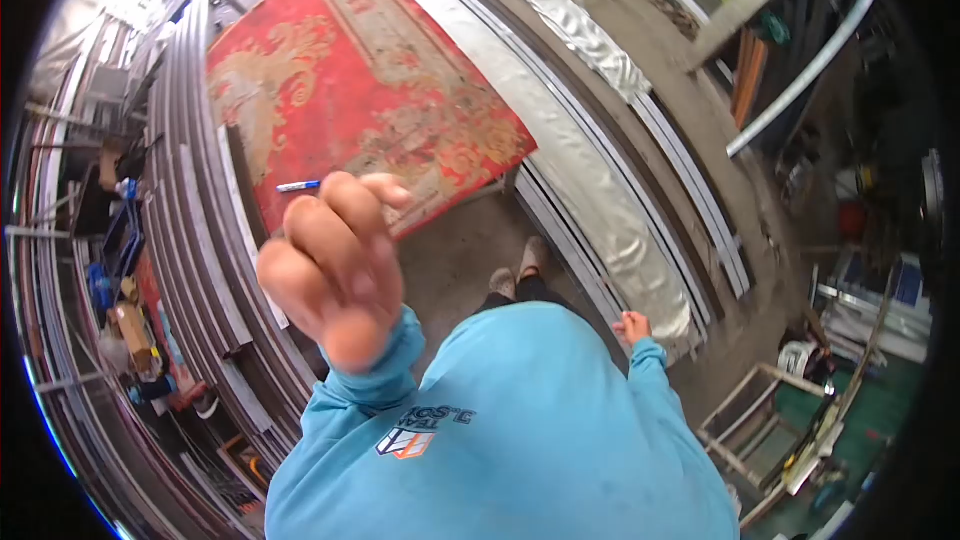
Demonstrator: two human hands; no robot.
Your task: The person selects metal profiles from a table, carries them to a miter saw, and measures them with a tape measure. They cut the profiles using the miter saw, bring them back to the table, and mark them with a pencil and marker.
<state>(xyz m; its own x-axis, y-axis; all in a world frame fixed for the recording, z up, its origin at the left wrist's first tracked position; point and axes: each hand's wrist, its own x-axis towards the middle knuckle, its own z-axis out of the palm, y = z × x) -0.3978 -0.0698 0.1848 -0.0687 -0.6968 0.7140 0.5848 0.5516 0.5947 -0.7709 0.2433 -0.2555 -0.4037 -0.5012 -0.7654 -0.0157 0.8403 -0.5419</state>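
Observation:
My left hand (335, 265) is raised close to the camera, in front of the table's near corner. Its fingers are curled in loosely, and nothing shows in them. Beyond the knuckles, a blue and white marker pen (298, 186) lies on the worn red patterned carpet (400, 90) that covers the table. Down at my side, my right hand (633, 327) hangs near the end of a pale wrapped bundle (640, 265). It appears small, with fingers slightly bent and apart, holding nothing visible.
Long metal profiles (185, 180) are stacked along the left. More profiles (690, 175) run along the right of the table, beside the pale wrapping. A metal frame (765, 420) stands at lower right. My feet (517, 270) are on the floor near the table's corner.

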